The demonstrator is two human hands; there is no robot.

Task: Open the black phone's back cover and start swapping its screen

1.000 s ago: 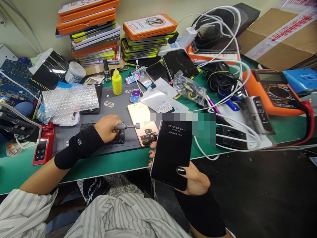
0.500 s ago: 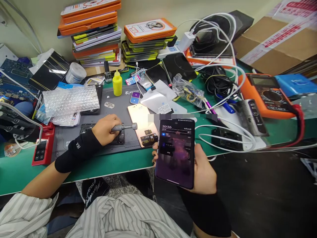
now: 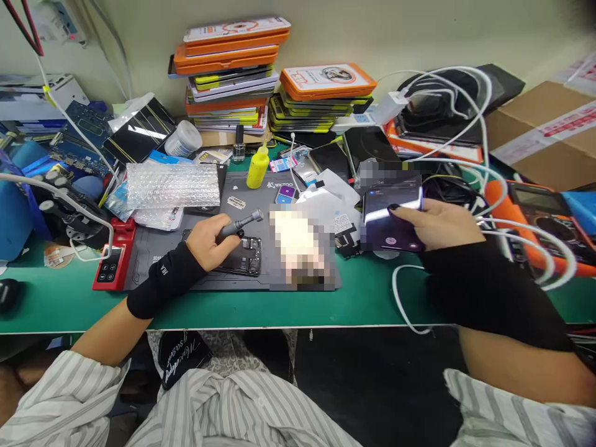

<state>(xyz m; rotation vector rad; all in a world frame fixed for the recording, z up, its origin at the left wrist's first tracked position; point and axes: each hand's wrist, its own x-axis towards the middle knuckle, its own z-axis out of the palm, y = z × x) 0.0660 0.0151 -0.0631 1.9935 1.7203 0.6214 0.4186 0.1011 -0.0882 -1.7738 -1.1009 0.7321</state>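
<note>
My left hand [image 3: 212,242] is closed round a grey screwdriver [image 3: 242,225], its ringed end pointing up and right. Under that hand lies an opened phone [image 3: 245,256], its inner parts bare, on the dark work mat [image 3: 233,205]; the hand hides its left part. My right hand [image 3: 447,223] grips a smartphone [image 3: 391,214] at its right side, thumb over the screen. The phone is tilted above the papers at the mat's right, its dark purple screen partly lit. Between the hands, a bright gold phone panel [image 3: 300,239] is blurred by pixelation.
Behind the mat stand a yellow bottle [image 3: 257,169] and stacks of orange and yellow cases [image 3: 233,62]. Bubble wrap [image 3: 172,185] and a red device [image 3: 114,257] are at left. White cables [image 3: 484,112] loop beside an orange multimeter [image 3: 535,217] at right.
My right hand has carried the smartphone forward and away from my body, turning it sideways over the table; its screen display differs. My left hand still holds the screwdriver. The whole view has shifted.
</note>
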